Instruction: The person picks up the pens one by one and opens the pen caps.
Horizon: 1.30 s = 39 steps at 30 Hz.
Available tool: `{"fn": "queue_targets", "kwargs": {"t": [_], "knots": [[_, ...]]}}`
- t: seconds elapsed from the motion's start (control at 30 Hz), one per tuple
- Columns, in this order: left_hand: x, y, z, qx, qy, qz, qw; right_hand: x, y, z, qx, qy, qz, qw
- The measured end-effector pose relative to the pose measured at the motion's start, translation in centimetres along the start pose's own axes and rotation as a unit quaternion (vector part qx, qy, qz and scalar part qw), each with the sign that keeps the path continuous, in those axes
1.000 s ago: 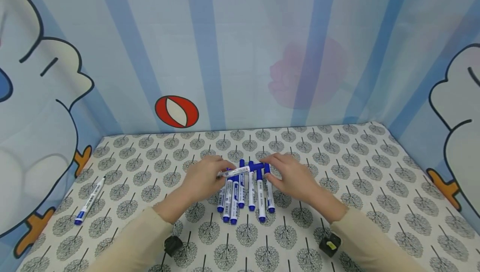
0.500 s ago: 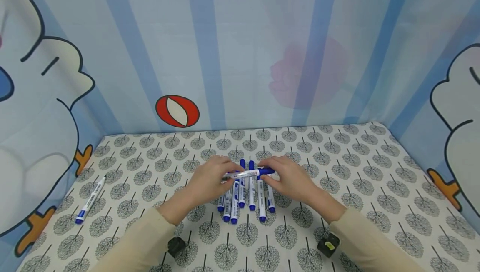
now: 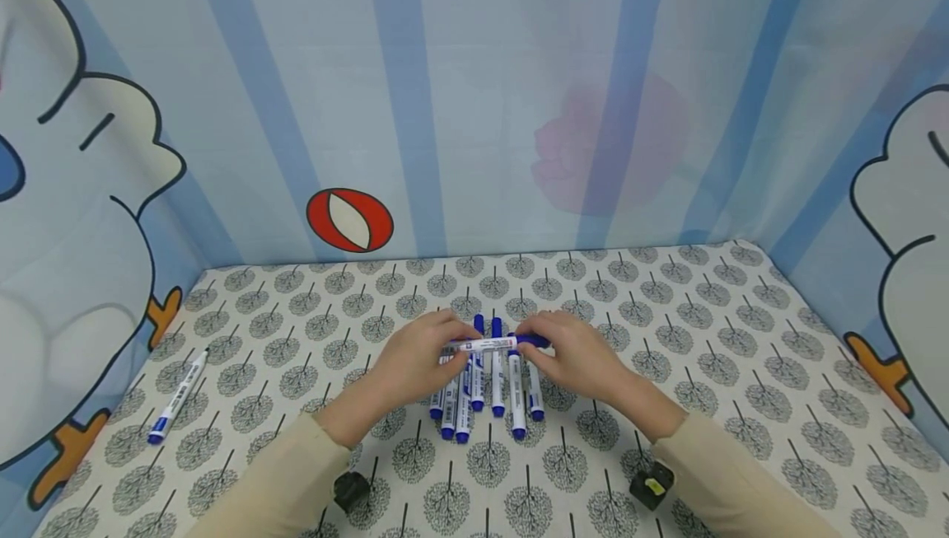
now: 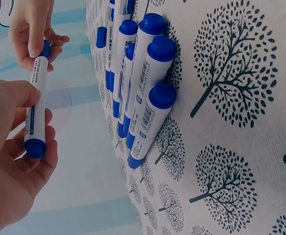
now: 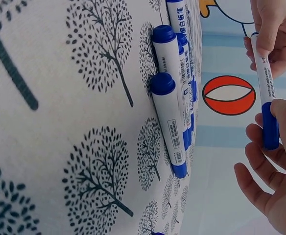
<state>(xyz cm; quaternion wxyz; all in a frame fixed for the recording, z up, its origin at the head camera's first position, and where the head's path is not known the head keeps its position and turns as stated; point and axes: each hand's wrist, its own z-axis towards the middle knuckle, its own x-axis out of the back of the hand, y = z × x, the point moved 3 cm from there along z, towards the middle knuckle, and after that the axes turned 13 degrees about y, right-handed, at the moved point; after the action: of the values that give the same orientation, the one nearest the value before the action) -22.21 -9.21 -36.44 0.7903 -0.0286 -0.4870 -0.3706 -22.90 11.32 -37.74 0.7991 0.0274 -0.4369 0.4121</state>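
hands are held close together over the middle of the tablecloth, which is printed with little grey trees. one blue and white marker is held sideways between them, lifted a little above the cloth. its white end is pinched by the thumb and fingers of the left hand, and its blue cap end is pinched by the fingertips of the right hand. in the left wrist view the same marker is seen with a blue end resting against the curled fingers of the near hand, while the far end is gripped by the other hand. in the right wrist view the blue cap is held by the thumb and fingers of the near hand

right under the held marker a row of markers is laid flat on the cloth. they are placed side by side, touching or almost touching, with their caps pointed away from the person. the row is also seen in the left wrist view and the right wrist view

a single marker is left far off by the left edge of the cloth, well apart from the others. long cream sleeves are worn on both arms. a painted wall with blue stripes and a red and white ball is set up behind the cloth
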Motion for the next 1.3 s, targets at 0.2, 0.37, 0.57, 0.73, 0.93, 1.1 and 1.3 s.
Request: {"fn": "queue_targets", "kwargs": {"t": [0.2,0.37,0.57,0.73,0.93,1.1,1.3], "knots": [[0.2,0.1,0.0,0.014,-0.008,0.014,0.9998,0.0,-0.1,0.0,0.005,-0.001,-0.004,1.000],[0.2,0.1,-0.1,0.007,-0.002,0.024,0.9997,0.1,-0.3,0.0,0.015,0.000,-0.007,1.000],[0.3,0.3,-0.1,-0.014,0.001,0.032,0.9994,0.0,-0.1,-0.1,0.025,-0.009,-0.015,1.000],[0.5,0.4,-0.2,-0.039,-0.003,0.049,0.9980,0.0,-0.2,-0.4,0.043,-0.020,-0.036,0.998],[0.6,0.5,-0.7,-0.059,0.006,0.045,0.9972,-0.1,-0.4,-0.5,0.047,-0.052,-0.027,0.997],[0.6,0.6,-0.9,-0.095,0.044,0.042,0.9937,0.4,-0.5,-0.3,0.028,-0.076,0.006,0.997],[0.5,1.1,-0.7,-0.158,0.109,0.043,0.9804,1.1,-0.1,-0.1,0.004,-0.111,0.051,0.992]]}}
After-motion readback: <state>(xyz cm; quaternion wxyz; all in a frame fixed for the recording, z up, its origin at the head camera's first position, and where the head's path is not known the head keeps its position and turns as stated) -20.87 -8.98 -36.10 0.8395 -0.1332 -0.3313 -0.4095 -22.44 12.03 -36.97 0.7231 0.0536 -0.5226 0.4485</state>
